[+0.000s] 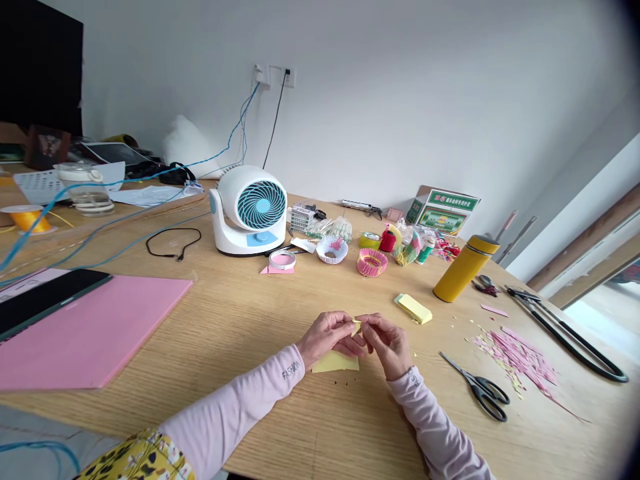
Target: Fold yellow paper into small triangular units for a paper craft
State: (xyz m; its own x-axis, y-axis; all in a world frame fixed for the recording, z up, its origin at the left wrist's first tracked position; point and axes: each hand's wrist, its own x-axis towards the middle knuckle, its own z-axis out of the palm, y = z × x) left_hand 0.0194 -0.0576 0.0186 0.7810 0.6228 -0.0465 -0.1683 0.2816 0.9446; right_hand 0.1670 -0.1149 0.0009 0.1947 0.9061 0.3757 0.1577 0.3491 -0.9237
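My left hand (330,333) and my right hand (386,343) meet above the wooden table, fingertips pinching a small piece of yellow paper (357,327) between them. Most of that piece is hidden behind the fingers. Beneath the hands a flat sheet of yellow paper (334,362) lies on the table, partly covered by them. To the right rests a stack of yellow paper slips (414,309). Black-handled scissors (477,385) lie with slightly parted blades, nearer the right forearm.
Pink paper strips (520,357) are heaped at the right, near a yellow bottle (466,268). Behind the hands stand a pink paper basket (372,263), a white paper bowl (332,249), a tape roll (282,260) and a white fan (253,210). Pink sheets (125,320) lie left.
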